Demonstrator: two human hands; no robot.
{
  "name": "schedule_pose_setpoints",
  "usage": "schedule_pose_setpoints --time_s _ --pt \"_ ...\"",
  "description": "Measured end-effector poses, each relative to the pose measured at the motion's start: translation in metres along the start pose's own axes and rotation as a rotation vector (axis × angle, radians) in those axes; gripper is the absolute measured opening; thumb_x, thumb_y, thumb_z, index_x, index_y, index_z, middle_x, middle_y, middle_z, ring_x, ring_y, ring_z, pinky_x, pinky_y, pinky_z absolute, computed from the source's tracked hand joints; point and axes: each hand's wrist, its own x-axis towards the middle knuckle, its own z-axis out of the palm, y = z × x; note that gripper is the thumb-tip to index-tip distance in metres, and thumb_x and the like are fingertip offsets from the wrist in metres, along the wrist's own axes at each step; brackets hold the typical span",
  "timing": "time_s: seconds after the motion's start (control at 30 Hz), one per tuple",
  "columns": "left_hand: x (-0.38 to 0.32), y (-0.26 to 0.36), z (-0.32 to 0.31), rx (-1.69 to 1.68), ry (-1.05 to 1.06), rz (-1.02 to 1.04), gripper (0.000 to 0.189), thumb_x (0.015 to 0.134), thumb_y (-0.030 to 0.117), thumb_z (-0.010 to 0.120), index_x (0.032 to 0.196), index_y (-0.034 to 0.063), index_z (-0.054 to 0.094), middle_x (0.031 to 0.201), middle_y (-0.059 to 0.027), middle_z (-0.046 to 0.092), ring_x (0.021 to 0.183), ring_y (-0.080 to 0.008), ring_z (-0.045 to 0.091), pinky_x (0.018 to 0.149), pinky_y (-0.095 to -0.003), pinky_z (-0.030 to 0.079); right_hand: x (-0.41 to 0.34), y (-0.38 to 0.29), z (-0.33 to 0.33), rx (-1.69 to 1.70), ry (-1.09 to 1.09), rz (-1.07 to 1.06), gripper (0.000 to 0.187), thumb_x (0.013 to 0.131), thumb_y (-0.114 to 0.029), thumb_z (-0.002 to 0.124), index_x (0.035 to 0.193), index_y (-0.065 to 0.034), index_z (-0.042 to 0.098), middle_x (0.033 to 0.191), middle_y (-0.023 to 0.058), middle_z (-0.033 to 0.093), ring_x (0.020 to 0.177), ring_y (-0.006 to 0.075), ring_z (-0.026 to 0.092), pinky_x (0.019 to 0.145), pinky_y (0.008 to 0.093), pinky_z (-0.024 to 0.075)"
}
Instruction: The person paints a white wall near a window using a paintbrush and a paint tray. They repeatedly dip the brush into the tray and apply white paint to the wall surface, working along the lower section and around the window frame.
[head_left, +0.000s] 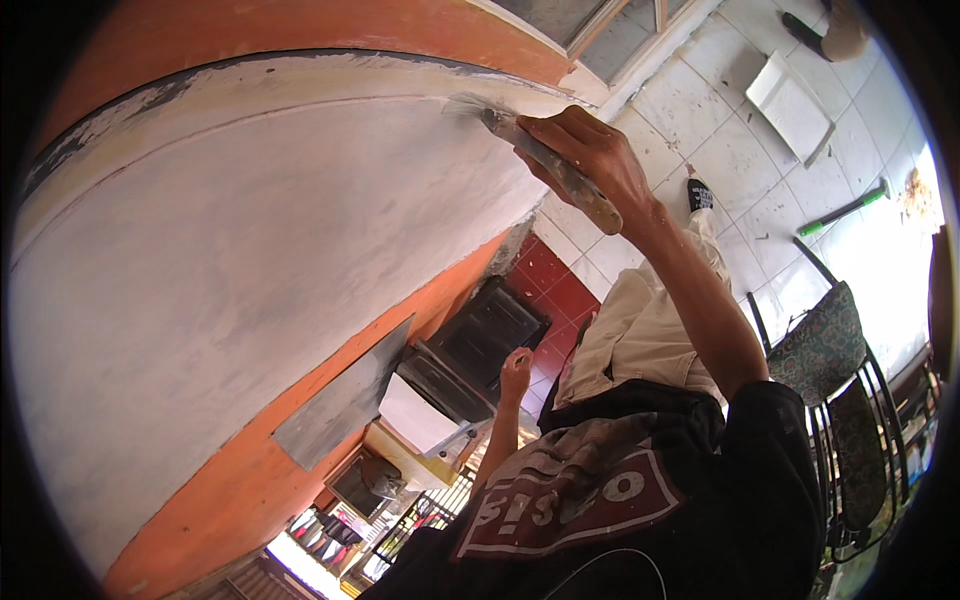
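My right hand (592, 154) grips the worn, paint-smeared handle of a paintbrush (551, 165). The brush's pale bristles (466, 106) touch a whitish wall panel (285, 217) near its upper border, beside a thin reddish line and a strip of cream paint. Lower down, my left hand (516, 369) hangs in front of my body with its fingers curled in. Nothing shows in it, and it is apart from the wall.
An orange wall band (247, 442) borders the panel. Near my left hand stand a dark cabinet (487, 330) and a stack topped by a white sheet (420, 414). On the tiled floor lie a white tray (791, 109) and a green-handled tool (844, 210). A patterned chair (821, 349) stands at right.
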Motion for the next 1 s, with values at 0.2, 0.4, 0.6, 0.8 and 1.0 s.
schedule_pose_setpoints --time_s 0.2,0.4,0.6,0.8,1.0 --pt "0.001 0.007 0.003 0.007 -0.009 0.013 0.041 0.101 0.032 0.069 0.123 -0.0023 0.072 0.133 -0.0196 0.069 0.105 -0.0244 0.074 0.094 -0.0337 0.056 0.02 -0.03 -0.011 -0.021 0.069 -0.048 0.042 0.079 -0.004 0.084 0.119 -0.0063 0.072 0.102 0.0067 0.074 0.091 0.0233 0.07 0.079 0.0358 0.0619" --pt "0.002 0.005 0.003 0.002 0.001 0.018 0.04 0.1 0.031 0.069 0.123 -0.0016 0.073 0.133 -0.0193 0.069 0.103 -0.0233 0.074 0.094 -0.0331 0.055 0.063 -0.069 -0.005 0.038 0.185 -0.254 0.05 0.069 -0.003 0.082 0.117 -0.0066 0.067 0.091 0.0046 0.067 0.095 0.0227 0.067 0.083 0.0346 0.059" --pt "0.005 -0.004 0.006 0.019 -0.02 0.117 0.038 0.1 0.029 0.07 0.122 -0.0027 0.072 0.134 -0.0184 0.068 0.103 -0.0215 0.074 0.092 -0.0318 0.056 0.082 -0.102 0.0 0.216 0.418 -0.511 0.056 0.071 -0.009 0.082 0.126 -0.0034 0.071 0.116 0.0103 0.075 0.093 0.0232 0.071 0.08 0.0349 0.0619" --pt "0.009 0.003 0.001 -0.009 0.0 0.029 0.035 0.101 0.026 0.069 0.122 -0.0022 0.073 0.136 -0.0173 0.067 0.104 -0.0216 0.074 0.092 -0.0307 0.057 0.047 -0.054 0.026 0.127 0.354 -0.316 0.055 0.075 -0.007 0.076 0.129 -0.0077 0.068 0.118 0.0078 0.071 0.1 0.0248 0.067 0.084 0.0359 0.0605" --pt "0.0 0.015 -0.003 0.031 0.008 -0.026 0.034 0.101 0.026 0.068 0.124 0.0002 0.073 0.136 -0.0163 0.068 0.105 -0.0213 0.073 0.093 -0.0309 0.056 -0.019 0.007 0.033 0.106 0.161 0.018 0.046 0.081 -0.005 0.082 0.125 -0.0038 0.069 0.108 0.0101 0.073 0.093 0.0268 0.069 0.08 0.0374 0.0607"
